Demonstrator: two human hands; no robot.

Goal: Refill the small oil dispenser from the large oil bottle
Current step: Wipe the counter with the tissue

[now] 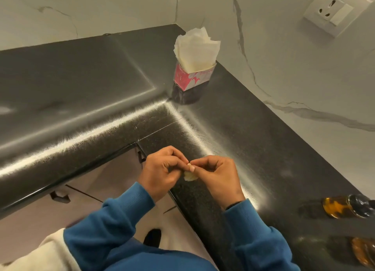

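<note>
Fingertips of our left hand and right hand meet in a tight grip, pinching a small crumpled whitish scrap between them above the inner corner edge of the black polished stone desk. Bare desk spreads behind. Two amber oil-filled glass bottles sit at the far right edge, well apart; a pink tissue box stands in the corner.

one view only, from the person's head, wide-angle, looking forward and steeply down at the inner corner of a dark countertop. the hands sit close below centre; the marbled wall bends at the frame's edges.
</note>
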